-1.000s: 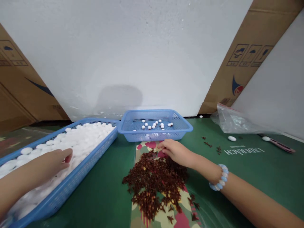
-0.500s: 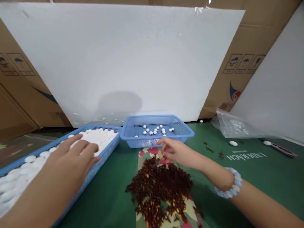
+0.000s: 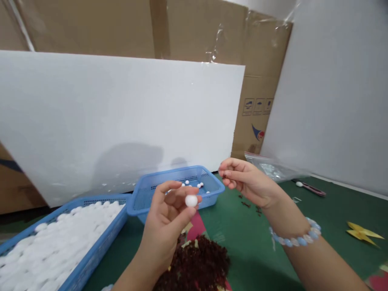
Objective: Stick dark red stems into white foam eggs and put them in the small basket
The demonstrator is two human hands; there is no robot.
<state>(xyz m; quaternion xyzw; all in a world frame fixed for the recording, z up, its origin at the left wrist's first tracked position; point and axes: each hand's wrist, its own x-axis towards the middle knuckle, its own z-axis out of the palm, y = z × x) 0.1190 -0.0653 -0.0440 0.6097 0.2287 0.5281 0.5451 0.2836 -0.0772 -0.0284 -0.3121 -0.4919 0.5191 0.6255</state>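
Above the bench, the left hand pinches a white bead; the right hand pinches a dark bit, barely visible. Either could slip and roll away.

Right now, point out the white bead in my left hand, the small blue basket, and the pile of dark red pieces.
white bead point(image 3: 191, 200): head view, centre of its round face.
small blue basket point(image 3: 138, 207): head view, near left rim.
pile of dark red pieces point(image 3: 197, 266): head view, middle of the heap.

My left hand is raised before me, thumb and fingertips pinched together. My right hand hovers just beside it, fingers curled in a pinch, wrist bent.
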